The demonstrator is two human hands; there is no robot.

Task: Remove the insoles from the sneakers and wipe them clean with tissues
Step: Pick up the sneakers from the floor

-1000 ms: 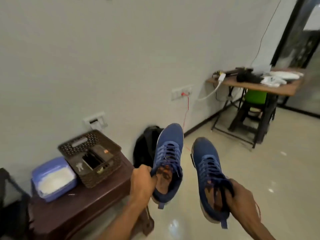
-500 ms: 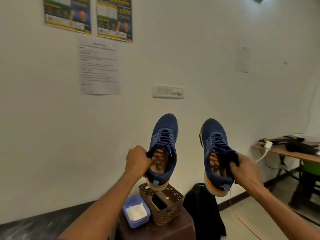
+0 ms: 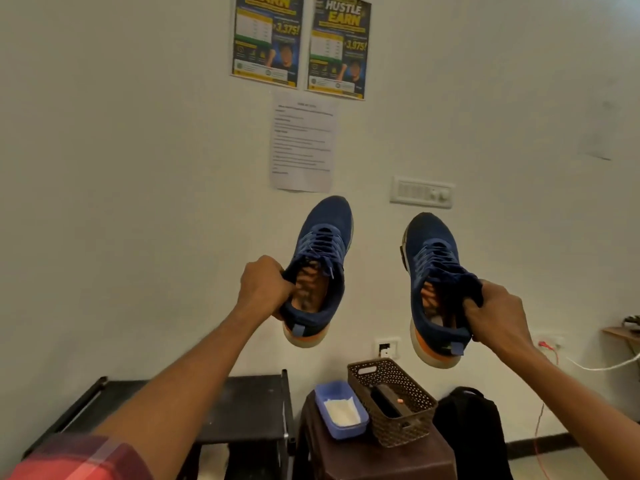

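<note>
From the head camera we saw a white wall with two posters [image 3: 266, 39] high up, a printed sheet [image 3: 303, 143] under them and a switch panel [image 3: 421, 192] to the right of it. Low down stood a black rack [image 3: 252, 403] and, just beside it, a dark brown tabletop [image 3: 363, 455]. It carried a blue box [image 3: 341, 414] with something white in it and a brown perforated basket [image 3: 408, 424], the two touching. A black backpack [image 3: 467, 431] leaned at the right of the tabletop, with a small wall socket [image 3: 386, 348] above the basket and a red wire [image 3: 538, 420] hanging further right. Nothing stood between us and the shoes.

Both sneakers were up in the air in front of the wall, toes pointing up and openings facing us, well above the tabletop. The left hand [image 3: 265, 289] gripped the left sneaker [image 3: 322, 244] at the collar, fingers curled inside the opening. The right hand [image 3: 498, 313] gripped the right sneaker [image 3: 433, 251] in the same way at its right edge. The shoes hung apart, each with its heel lowest. An orange-brown insole [image 3: 317, 296] showed inside the left sneaker, partly under the fingers; the lining of the right one was too dark for us to read
</note>
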